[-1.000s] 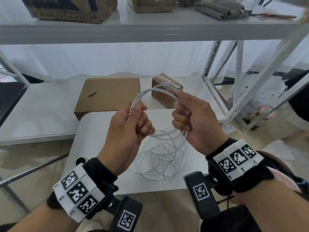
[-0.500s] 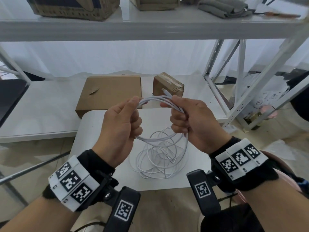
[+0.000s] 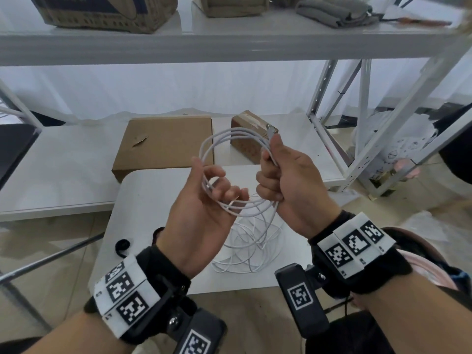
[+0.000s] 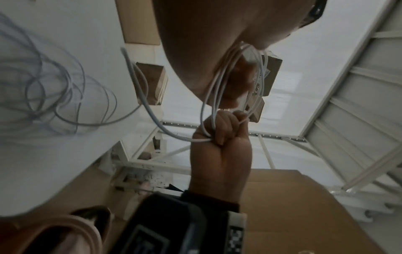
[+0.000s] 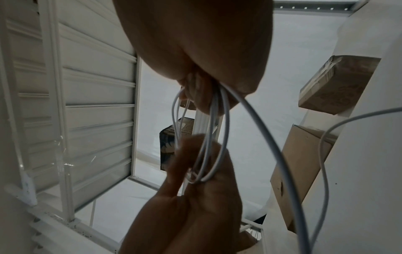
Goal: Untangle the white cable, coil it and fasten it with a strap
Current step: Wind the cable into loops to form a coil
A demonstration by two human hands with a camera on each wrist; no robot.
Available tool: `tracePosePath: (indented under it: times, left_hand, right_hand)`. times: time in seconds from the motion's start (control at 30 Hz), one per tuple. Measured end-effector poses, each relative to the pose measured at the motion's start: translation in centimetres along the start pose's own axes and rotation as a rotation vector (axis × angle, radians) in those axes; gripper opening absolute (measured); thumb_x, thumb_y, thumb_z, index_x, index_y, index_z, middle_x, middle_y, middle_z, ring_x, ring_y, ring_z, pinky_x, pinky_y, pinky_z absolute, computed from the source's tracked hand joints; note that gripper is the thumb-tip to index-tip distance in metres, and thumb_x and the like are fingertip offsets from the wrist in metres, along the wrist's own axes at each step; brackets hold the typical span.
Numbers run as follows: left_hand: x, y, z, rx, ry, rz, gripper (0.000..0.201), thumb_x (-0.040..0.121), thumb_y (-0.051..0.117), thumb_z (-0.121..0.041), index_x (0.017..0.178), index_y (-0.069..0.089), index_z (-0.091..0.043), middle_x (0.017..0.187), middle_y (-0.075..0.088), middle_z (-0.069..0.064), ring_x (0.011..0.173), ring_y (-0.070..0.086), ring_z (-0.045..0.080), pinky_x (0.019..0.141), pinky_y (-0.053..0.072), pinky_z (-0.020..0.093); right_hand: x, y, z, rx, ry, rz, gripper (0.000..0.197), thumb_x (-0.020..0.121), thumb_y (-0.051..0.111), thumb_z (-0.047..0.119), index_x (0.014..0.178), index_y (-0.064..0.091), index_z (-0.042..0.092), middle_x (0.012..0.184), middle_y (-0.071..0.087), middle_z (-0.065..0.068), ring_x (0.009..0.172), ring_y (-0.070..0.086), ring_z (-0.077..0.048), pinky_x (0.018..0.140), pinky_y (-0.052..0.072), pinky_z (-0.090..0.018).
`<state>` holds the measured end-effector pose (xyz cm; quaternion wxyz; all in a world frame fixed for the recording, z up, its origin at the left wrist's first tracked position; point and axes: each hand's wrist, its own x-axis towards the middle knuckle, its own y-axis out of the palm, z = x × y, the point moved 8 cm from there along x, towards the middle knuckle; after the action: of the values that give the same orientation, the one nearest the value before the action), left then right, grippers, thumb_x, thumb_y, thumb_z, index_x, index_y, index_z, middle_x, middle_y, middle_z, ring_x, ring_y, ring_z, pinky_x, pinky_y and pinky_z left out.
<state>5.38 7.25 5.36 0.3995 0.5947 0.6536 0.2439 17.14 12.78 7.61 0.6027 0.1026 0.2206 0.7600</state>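
I hold a coil of the white cable (image 3: 231,132) in the air between both hands, above a small white table (image 3: 143,200). My right hand (image 3: 268,169) grips the coil's right side in a fist, thumb up, with a connector end (image 3: 270,129) sticking out above it. My left hand (image 3: 214,180), palm turned toward me, curls its fingers round the coil's left side. The rest of the cable hangs down into a loose tangle (image 3: 252,244) on the table. In the right wrist view the loops (image 5: 217,137) run between the two hands. A small black strap-like item (image 3: 122,245) lies at the table's left edge.
Behind the table, a low white shelf holds a flat cardboard box (image 3: 166,141) and a small taped box (image 3: 245,139). An upper shelf (image 3: 229,44) with boxes and grey cloth runs overhead. White metal shelf posts (image 3: 332,149) stand to the right.
My left hand has turned from back-up to palm-up and dropped to the coil's lower left. The right hand has risen, and the coil now stands wider with more loops.
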Motion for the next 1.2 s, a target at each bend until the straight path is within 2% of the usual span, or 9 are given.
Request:
tracePosePath:
  times: [0.13, 0.33, 0.43, 0.53, 0.63, 0.73, 0.87, 0.97, 1.2]
  left_hand:
    - [0.3, 0.0, -0.6, 0.039, 0.028, -0.025, 0.046, 0.101, 0.042, -0.05, 0.068, 0.039, -0.018, 0.061, 0.018, -0.005, 0.048, 0.017, 0.009, 0.042, 0.025, 0.019]
    - [-0.1, 0.1, -0.7, 0.188, 0.065, -0.035, 0.059, 0.102, 0.043, -0.048, 0.059, 0.015, -0.02, 0.057, 0.01, -0.002, 0.049, 0.01, 0.013, 0.045, 0.016, 0.026]
    - [0.1, -0.4, -1.2, 0.225, 0.057, -0.05, 0.05, 0.102, 0.043, -0.036, 0.057, 0.037, -0.016, 0.057, 0.021, -0.002, 0.048, 0.019, 0.012, 0.044, 0.025, 0.023]
    - [0.5, -1.1, -2.7, 0.354, 0.125, -0.101, 0.029, 0.101, 0.041, -0.022, 0.089, 0.066, -0.012, 0.059, 0.033, -0.002, 0.047, 0.026, 0.01, 0.043, 0.03, 0.021]
    - [0.7, -0.9, -4.6, 0.543, 0.283, -0.098, 0.03, 0.102, 0.037, -0.016, 0.107, 0.067, -0.015, 0.06, 0.042, -0.002, 0.046, 0.029, 0.008, 0.043, 0.029, 0.021]
    - [0.1, 0.4, -5.3, 0.729, 0.453, -0.034, 0.033, 0.107, 0.042, -0.034, 0.111, 0.07, -0.019, 0.062, 0.031, -0.002, 0.049, 0.024, 0.009, 0.043, 0.024, 0.02]
    - [-0.4, 1.3, -5.7, 0.814, 0.564, -0.036, 0.025, 0.097, 0.053, -0.041, 0.093, 0.077, -0.033, 0.057, 0.025, -0.008, 0.049, 0.02, 0.012, 0.044, 0.022, 0.022]
    - [-0.1, 0.8, -5.5, 0.753, 0.481, -0.101, 0.044, 0.103, 0.049, -0.037, 0.066, 0.072, -0.031, 0.055, 0.025, -0.007, 0.05, 0.019, 0.013, 0.044, 0.021, 0.023]
    - [1.0, -0.6, -5.1, 0.668, 0.34, -0.12, 0.042, 0.102, 0.054, -0.031, 0.069, 0.076, -0.018, 0.052, 0.024, -0.006, 0.045, 0.019, 0.009, 0.041, 0.024, 0.018]
  right_hand:
    - [-0.3, 0.8, -0.3, -0.006, 0.024, 0.057, 0.042, 0.102, 0.043, 0.041, 0.093, 0.061, 0.004, 0.057, 0.021, 0.004, 0.045, 0.015, -0.008, 0.04, 0.019, -0.021]
    - [-0.3, 1.0, -0.4, -0.021, 0.039, 0.062, 0.047, 0.103, 0.04, 0.043, 0.092, 0.062, 0.003, 0.056, 0.02, 0.003, 0.045, 0.013, -0.008, 0.039, 0.018, -0.02]
    - [-0.2, 0.6, -0.2, -0.048, 0.062, 0.05, 0.049, 0.103, 0.039, 0.047, 0.079, 0.058, 0.008, 0.055, 0.019, 0.003, 0.043, 0.014, -0.008, 0.038, 0.016, -0.02]
    - [-0.4, 0.4, 0.0, -0.132, 0.047, 0.059, 0.045, 0.103, 0.042, 0.044, 0.075, 0.051, 0.011, 0.055, 0.021, 0.004, 0.043, 0.015, -0.008, 0.039, 0.016, -0.02]
    - [-0.6, 0.7, -0.2, -0.191, 0.038, 0.083, 0.041, 0.104, 0.043, 0.04, 0.073, 0.047, 0.012, 0.057, 0.02, 0.002, 0.045, 0.016, -0.009, 0.04, 0.017, -0.021]
    - [-0.8, 1.1, -0.5, -0.218, 0.047, 0.104, 0.042, 0.105, 0.042, 0.039, 0.073, 0.045, 0.013, 0.056, 0.022, 0.004, 0.045, 0.017, -0.01, 0.041, 0.018, -0.021]
    - [-0.9, 1.1, -0.6, -0.179, 0.077, 0.102, 0.043, 0.105, 0.04, 0.04, 0.078, 0.052, 0.009, 0.054, 0.023, 0.005, 0.044, 0.017, -0.009, 0.041, 0.018, -0.021]
    - [-0.8, 1.1, -0.5, -0.151, 0.104, 0.117, 0.045, 0.105, 0.04, 0.04, 0.081, 0.058, 0.006, 0.054, 0.022, 0.003, 0.044, 0.016, -0.01, 0.043, 0.015, -0.023]
    - [-0.8, 1.4, -0.5, -0.13, 0.217, 0.211, 0.042, 0.105, 0.039, 0.034, 0.08, 0.058, 0.007, 0.051, 0.023, 0.002, 0.04, 0.018, -0.008, 0.041, 0.013, -0.022]
